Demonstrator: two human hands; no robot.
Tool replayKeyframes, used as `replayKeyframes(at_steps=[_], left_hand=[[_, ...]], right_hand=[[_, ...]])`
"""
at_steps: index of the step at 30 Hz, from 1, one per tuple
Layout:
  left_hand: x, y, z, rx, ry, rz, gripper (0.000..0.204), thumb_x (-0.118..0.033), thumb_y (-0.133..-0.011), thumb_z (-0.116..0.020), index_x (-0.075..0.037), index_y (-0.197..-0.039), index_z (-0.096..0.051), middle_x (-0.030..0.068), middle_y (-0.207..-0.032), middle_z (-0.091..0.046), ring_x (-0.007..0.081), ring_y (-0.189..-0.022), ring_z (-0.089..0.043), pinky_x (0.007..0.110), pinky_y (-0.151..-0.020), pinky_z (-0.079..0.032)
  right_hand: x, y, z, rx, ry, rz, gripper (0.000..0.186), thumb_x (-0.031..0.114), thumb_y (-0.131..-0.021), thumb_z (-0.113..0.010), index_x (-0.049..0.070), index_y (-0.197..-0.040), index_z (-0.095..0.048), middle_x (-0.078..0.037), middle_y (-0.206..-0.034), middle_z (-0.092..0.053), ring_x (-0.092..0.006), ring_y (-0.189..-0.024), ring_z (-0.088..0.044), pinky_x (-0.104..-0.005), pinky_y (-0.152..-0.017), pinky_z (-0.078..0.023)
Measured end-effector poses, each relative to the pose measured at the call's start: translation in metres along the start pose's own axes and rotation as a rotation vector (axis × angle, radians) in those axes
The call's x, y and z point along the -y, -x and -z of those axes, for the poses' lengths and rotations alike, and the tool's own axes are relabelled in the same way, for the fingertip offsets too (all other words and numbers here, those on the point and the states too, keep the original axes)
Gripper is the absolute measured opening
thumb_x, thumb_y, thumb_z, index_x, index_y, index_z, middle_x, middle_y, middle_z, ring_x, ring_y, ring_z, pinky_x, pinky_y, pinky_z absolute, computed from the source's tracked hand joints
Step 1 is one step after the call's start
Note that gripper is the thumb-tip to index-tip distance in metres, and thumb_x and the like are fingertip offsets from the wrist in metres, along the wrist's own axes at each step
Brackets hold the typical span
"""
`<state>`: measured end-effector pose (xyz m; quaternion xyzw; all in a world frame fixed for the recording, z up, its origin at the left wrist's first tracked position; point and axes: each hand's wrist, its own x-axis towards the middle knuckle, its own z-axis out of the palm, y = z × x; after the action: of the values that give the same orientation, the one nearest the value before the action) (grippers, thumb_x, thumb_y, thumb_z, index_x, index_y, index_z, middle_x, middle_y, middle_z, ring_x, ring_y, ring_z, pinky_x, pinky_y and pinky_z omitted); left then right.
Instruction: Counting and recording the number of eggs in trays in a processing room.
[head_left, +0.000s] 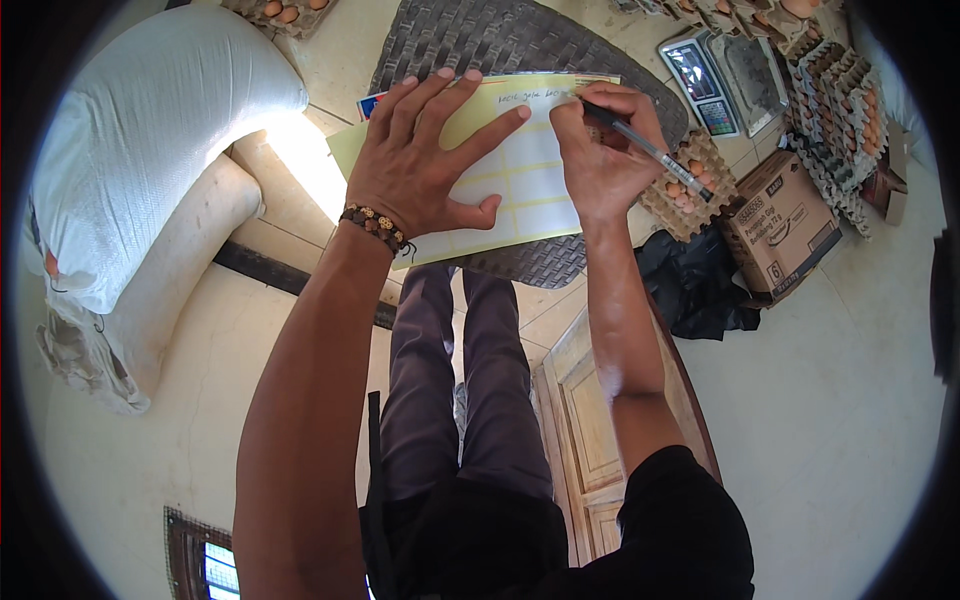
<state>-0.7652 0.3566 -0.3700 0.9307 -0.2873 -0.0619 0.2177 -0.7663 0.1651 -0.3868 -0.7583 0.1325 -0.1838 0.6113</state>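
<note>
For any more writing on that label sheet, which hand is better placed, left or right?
Right, I'd judge: the right hand grips the pen close beside the handwriting on the label sheet. The left hand is spread over the sheet without a pen, seemingly better for steadying it.

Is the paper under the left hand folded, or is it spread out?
Spread out: the paper lies flat under the left hand, no fold showing.
</note>
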Motion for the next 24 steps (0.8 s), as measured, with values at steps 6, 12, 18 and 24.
replayKeyframes(at_steps=[6, 12, 18, 24], left_hand=[[0.000, 0.001, 0.000, 0.007, -0.006, -0.001, 0.079, -0.052, -0.059, -0.071, -0.044, -0.136, -0.052, 0.0027, -0.142, -0.043, 0.0237, -0.131, -0.039, 0.044, -0.114, -0.028], [0.000, 0.001, 0.002, 0.016, -0.010, 0.007, 0.079, -0.052, -0.060, -0.071, -0.044, -0.136, -0.052, 0.0029, -0.142, -0.043, 0.0239, -0.132, -0.038, 0.044, -0.115, -0.027], [0.000, 0.000, 0.002, 0.019, -0.016, 0.007, 0.079, -0.053, -0.060, -0.071, -0.044, -0.137, -0.052, 0.0032, -0.143, -0.042, 0.0239, -0.133, -0.037, 0.045, -0.115, -0.027], [0.001, 0.002, 0.001, 0.025, -0.019, -0.002, 0.078, -0.053, -0.062, -0.071, -0.043, -0.137, -0.051, 0.0034, -0.143, -0.042, 0.0238, -0.134, -0.036, 0.045, -0.115, -0.027]], right_hand=[[-0.001, 0.000, 0.003, 0.051, 0.095, 0.049, 0.017, -0.009, -0.070, -0.070, -0.003, -0.082, -0.059, -0.010, -0.084, -0.065, -0.0113, -0.072, -0.062, -0.0245, -0.062, -0.055], [0.002, 0.004, 0.001, -0.052, -0.021, 0.017, 0.020, -0.010, -0.072, -0.069, -0.002, -0.088, -0.059, -0.009, -0.089, -0.064, -0.0115, -0.074, -0.063, -0.0226, -0.064, -0.054], [0.016, 0.003, 0.003, -0.252, 0.036, -0.129, 0.020, 0.000, -0.082, -0.073, -0.003, -0.095, -0.058, -0.008, -0.083, -0.065, -0.0093, -0.066, -0.063, -0.0198, -0.058, -0.051], [0.033, -0.011, 0.015, -0.297, 0.023, -0.082, 0.018, 0.010, -0.089, -0.071, -0.003, -0.092, -0.058, -0.014, -0.072, -0.066, -0.0154, -0.057, -0.065, -0.0250, -0.052, -0.054]])
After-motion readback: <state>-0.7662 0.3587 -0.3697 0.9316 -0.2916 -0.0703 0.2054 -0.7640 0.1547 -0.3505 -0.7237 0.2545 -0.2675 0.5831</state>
